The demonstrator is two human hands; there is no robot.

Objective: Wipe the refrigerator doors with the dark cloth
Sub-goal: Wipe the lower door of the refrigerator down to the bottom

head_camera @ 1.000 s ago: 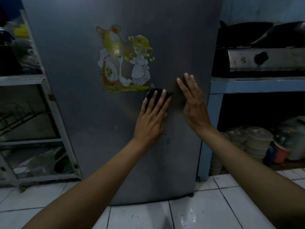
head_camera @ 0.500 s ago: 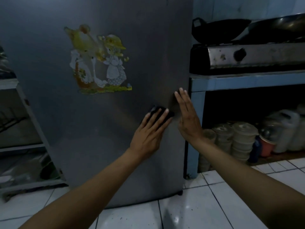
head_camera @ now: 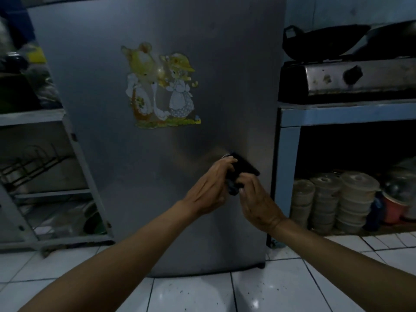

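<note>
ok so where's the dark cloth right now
In the head view the dark cloth is held between the left hand and right hand, at the refrigerator door's lower right, below the cartoon sticker.

We see only part of the small dark folded cloth (head_camera: 244, 167); curled fingers of the left hand (head_camera: 208, 190) and right hand (head_camera: 258, 201) hide its lower half. At twelve o'clock the tall grey metal refrigerator door (head_camera: 157, 176) is cropped; at three o'clock the black wok (head_camera: 324, 42) blurs.

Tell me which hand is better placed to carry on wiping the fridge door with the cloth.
Probably the left hand: its fingers curl round the upper part of the dark cloth. The right hand only grips its lower end.
</note>
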